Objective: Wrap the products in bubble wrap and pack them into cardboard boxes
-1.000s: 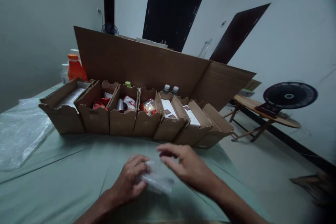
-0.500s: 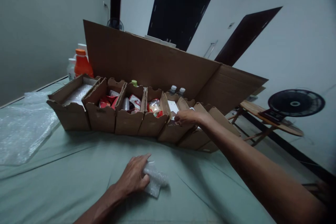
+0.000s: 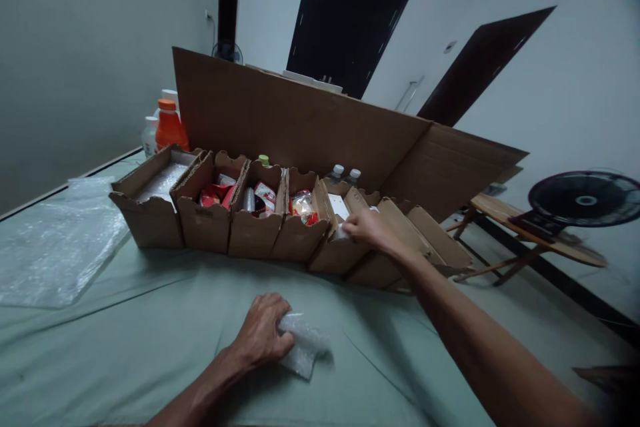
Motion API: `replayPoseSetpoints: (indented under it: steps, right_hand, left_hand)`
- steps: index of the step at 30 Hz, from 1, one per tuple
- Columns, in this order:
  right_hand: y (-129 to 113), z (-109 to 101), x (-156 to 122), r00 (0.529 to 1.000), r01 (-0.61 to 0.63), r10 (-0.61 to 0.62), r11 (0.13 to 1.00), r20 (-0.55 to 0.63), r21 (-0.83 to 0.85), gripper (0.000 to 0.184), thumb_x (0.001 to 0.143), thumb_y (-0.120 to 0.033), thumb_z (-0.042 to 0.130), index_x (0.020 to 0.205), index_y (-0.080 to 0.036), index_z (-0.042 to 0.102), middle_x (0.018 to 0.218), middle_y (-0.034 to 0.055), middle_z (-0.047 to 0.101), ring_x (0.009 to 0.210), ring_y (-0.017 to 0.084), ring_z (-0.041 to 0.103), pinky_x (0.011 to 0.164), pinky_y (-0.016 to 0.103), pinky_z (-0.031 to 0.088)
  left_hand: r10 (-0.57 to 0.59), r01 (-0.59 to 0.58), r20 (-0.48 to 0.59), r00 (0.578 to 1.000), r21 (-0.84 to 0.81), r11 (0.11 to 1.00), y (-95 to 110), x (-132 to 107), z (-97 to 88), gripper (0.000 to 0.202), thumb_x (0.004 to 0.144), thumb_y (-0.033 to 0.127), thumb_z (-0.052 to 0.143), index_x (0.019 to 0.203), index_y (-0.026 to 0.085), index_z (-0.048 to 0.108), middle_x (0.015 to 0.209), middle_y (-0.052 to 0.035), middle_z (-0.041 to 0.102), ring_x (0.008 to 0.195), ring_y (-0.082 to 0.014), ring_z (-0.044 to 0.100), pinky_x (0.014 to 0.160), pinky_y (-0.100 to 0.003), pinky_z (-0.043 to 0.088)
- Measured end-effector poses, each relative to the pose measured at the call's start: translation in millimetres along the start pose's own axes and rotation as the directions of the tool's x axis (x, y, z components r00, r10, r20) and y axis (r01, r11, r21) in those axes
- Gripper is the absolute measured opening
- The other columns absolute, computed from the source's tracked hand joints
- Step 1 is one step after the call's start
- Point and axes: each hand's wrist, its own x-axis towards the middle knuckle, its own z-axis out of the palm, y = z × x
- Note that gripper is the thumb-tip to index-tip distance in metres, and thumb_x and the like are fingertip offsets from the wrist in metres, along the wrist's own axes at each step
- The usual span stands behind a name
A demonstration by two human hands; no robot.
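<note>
My left hand [image 3: 264, 332] is low over the green cloth, its fingers curled round a small folded piece of bubble wrap [image 3: 307, 347]. My right hand [image 3: 369, 229] reaches forward to the fifth cardboard bin [image 3: 333, 255] from the left. Its fingers are pinched together at the bin's front edge, beside a flat white item [image 3: 339, 205] inside. A pale, see-through bit shows under the fingertips, too blurred to name. My right forearm and hand cover part of the bins on the right.
Other cardboard bins in the row hold red packets [image 3: 216, 195], snack packs [image 3: 302, 204] and bubble wrap sheets [image 3: 163, 181]. A large bubble wrap sheet [image 3: 60, 247] lies left. Behind stands a cardboard panel [image 3: 290, 120], with an orange bottle [image 3: 170, 127] at its left. A fan [image 3: 585, 200] is right.
The view has shifted slightly, so the bins appear further right. My left index finger has curled in onto the bubble wrap. My right hand stays at the same bin.
</note>
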Motion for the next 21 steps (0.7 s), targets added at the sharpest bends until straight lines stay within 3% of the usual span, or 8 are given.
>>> replayPoseSetpoints:
  steps: [3, 5, 7, 9, 11, 14, 17, 21]
  right_hand:
    - [1, -33, -45, 0.953, -0.088, 0.085, 0.996, -0.291, 0.002, 0.033, 0.092, -0.029, 0.046, 0.084, -0.02, 0.076, 0.087, 0.0095, 0.077, 0.082, 0.026, 0.07, 0.066, 0.032, 0.043]
    - [-13, -41, -82, 0.914, -0.019, 0.062, 0.994, -0.402, 0.109, 0.033, 0.091, -0.034, 0.046, 0.084, -0.023, 0.076, 0.084, 0.0073, 0.077, 0.077, 0.025, 0.07, 0.065, 0.032, 0.043]
    - [-36, -35, -112, 0.957, 0.18, -0.098, 0.939, -0.272, 0.293, 0.031, 0.091, -0.036, 0.048, 0.081, -0.025, 0.075, 0.075, 0.0037, 0.075, 0.068, 0.021, 0.068, 0.061, 0.03, 0.045]
    - [-58, -25, -121, 0.941, 0.329, -0.321, 0.807, -0.104, 0.491, 0.028, 0.093, -0.037, 0.05, 0.092, -0.025, 0.075, 0.08, 0.001, 0.076, 0.07, 0.018, 0.068, 0.063, 0.027, 0.048]
    - [-69, -17, -105, 0.917, 0.366, -0.391, 0.746, -0.079, 0.556, 0.029, 0.094, -0.035, 0.05, 0.11, -0.024, 0.072, 0.095, 0.0015, 0.077, 0.082, 0.018, 0.07, 0.072, 0.027, 0.051]
    - [-68, -16, -44, 0.963, 0.267, -0.242, 0.916, -0.119, 0.299, 0.032, 0.097, -0.026, 0.046, 0.119, -0.022, 0.069, 0.113, 0.0061, 0.075, 0.101, 0.02, 0.068, 0.086, 0.029, 0.049]
    - [-64, -12, 26, 0.978, 0.199, -0.201, 0.979, 0.047, 0.042, 0.024, 0.092, -0.018, 0.058, 0.111, -0.021, 0.072, 0.113, 0.0103, 0.074, 0.107, 0.025, 0.067, 0.087, 0.031, 0.049]
    - [-78, 12, 78, 0.944, 0.261, -0.256, 0.965, 0.208, 0.0, 0.023, 0.093, -0.033, 0.067, 0.109, -0.017, 0.068, 0.107, 0.0067, 0.07, 0.094, 0.02, 0.068, 0.082, 0.035, 0.056]
  left_hand:
    - [0.115, -0.132, -0.16, 0.98, -0.1, 0.986, 13, -11, -13.8, 0.033, 0.057, 0.018, 0.058, 0.088, 0.019, 0.069, 0.143, -0.0152, 0.049, 0.133, -0.0378, 0.042, 0.106, -0.048, 0.037]
    - [0.187, -0.218, -0.228, 0.956, -0.123, 0.968, 29, -26, -28.9, 0.03, 0.06, 0.02, 0.062, 0.089, 0.02, 0.071, 0.16, -0.0115, 0.027, 0.144, -0.0433, 0.026, 0.109, -0.052, 0.033]
    - [0.253, -0.287, -0.215, 0.943, -0.144, 0.947, 42, -41, -45.1, 0.027, 0.066, 0.024, 0.065, 0.091, 0.022, 0.073, 0.161, -0.01, 0.025, 0.14, -0.0438, 0.031, 0.104, -0.05, 0.038]
    - [0.308, -0.339, -0.169, 0.936, -0.203, 0.919, 45, -50, -59.3, 0.027, 0.067, 0.024, 0.064, 0.093, 0.022, 0.072, 0.148, -0.013, 0.044, 0.126, -0.0382, 0.048, 0.095, -0.043, 0.045]
    - [0.265, -0.294, -0.142, 0.954, -0.269, 0.917, 33, -52, -69.5, 0.034, 0.064, 0.02, 0.058, 0.095, 0.021, 0.07, 0.122, -0.0118, 0.061, 0.104, -0.0289, 0.058, 0.085, -0.034, 0.048]
    - [0.03, -0.053, -0.074, 0.997, -0.32, 0.946, -3, -46, -73.9, 0.068, 0.063, 0.016, 0.051, 0.131, 0.02, 0.057, 0.091, -0.0018, 0.065, 0.074, -0.0173, 0.057, 0.068, -0.025, 0.045]
    - [-0.08, 0.077, 0.001, 0.997, -0.308, 0.948, -38, -38, -65.9, 0.103, 0.064, 0.014, 0.051, 0.159, 0.02, 0.01, 0.085, 0.0032, 0.064, 0.069, -0.0155, 0.055, 0.067, -0.024, 0.044]
    - [-0.181, 0.168, -0.039, 0.983, -0.222, 0.961, -55, -33, -51.9, 0.114, 0.066, 0.016, 0.058, 0.159, 0.02, -0.007, 0.092, -0.0013, 0.066, 0.078, -0.02, 0.061, 0.074, -0.028, 0.046]
